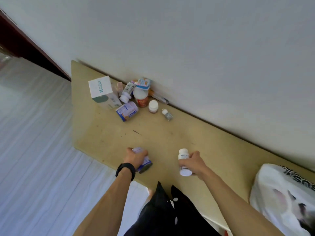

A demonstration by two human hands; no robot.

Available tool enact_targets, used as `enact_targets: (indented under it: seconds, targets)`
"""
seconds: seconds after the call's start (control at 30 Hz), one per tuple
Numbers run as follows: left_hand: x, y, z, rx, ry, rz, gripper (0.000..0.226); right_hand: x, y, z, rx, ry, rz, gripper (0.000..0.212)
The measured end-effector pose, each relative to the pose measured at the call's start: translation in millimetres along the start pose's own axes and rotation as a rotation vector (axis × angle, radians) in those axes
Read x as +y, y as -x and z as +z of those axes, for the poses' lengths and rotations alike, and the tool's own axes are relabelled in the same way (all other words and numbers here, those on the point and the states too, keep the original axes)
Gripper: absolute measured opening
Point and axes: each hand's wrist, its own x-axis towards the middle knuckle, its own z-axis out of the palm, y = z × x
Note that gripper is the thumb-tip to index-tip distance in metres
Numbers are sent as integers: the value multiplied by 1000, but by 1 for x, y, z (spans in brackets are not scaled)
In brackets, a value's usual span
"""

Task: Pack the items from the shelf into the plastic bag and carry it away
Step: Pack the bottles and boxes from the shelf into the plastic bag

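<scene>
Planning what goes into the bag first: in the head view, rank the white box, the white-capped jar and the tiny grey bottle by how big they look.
1. white box
2. white-capped jar
3. tiny grey bottle
They sit about equally far from the camera, so nearness hardly skews this order.

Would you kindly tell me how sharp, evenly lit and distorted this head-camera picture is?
Head view: soft, even light, no glare on the tan wooden shelf; the wide lens tilts the scene; the white plastic bag at lower right is smeared by blur; the white pill bottle in the right hand and blue-labelled container in the left hand are soft, labels unreadable.
</scene>
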Motion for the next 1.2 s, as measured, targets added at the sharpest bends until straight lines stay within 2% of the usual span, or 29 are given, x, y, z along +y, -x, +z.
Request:
enact_targets:
  seconds: [0.07, 0.13, 0.23, 0.37, 0.47, 0.5, 0.57, 0.63, 0.7, 0.77, 0.83, 0.9, 0.93, 1.03, 1.1, 1.13, 1.2]
  targets:
    - [-6, 17, 26, -49, 126, 17, 74, 30, 23, -30, -195, -272, 44, 53]
    - [-8, 44, 57, -90, 206, 33, 53, 65, 47, -62, -334, -466, 39, 53]
    - [-11, 93, 111, -249, 294, 83, 36, 123, 88, -117, -421, -638, -50, 55]
    - [-3, 174, 196, -470, 329, 144, 33, 207, 148, -187, -434, -890, -183, 53]
    - [6, 230, 257, -656, 221, 214, 59, 271, 186, -228, -484, -1093, -246, 61]
    - [9, 248, 276, -723, 190, 222, 62, 290, 200, -239, -511, -1144, -259, 62]
    - [16, 285, 314, -839, 142, 250, 53, 322, 225, -259, -533, -1279, -248, 64]
    - [24, 319, 349, -891, 82, 296, 42, 342, 240, -275, -419, -1409, -199, 68]
    - [30, 334, 384, -769, -139, 445, 36, 350, 241, -289, -232, -1417, -149, 53]
    - [25, 331, 414, -575, -507, 603, 34, 351, 229, -299, -80, -1431, -75, 43]
    - [8, 320, 438, -498, -730, 589, 49, 348, 212, -305, 81, -1531, 0, 40]
    - [-16, 306, 456, -423, -788, 554, 65, 345, 198, -308, 222, -1584, 26, 36]
    - [-28, 301, 464, -350, -794, 597, 66, 343, 194, -309, 270, -1596, 31, 34]
    - [-56, 289, 482, -151, -724, 739, 55, 344, 192, -315, 331, -1591, -5, 22]
    - [-66, 284, 489, -123, -716, 781, 52, 346, 197, -318, 319, -1501, -54, 5]
    - [-68, 280, 492, -137, -730, 776, 53, 348, 198, -320, 325, -1437, -63, 4]
    - [-69, 276, 495, -177, -761, 719, 60, 353, 200, -324, 364, -1312, -68, 22]
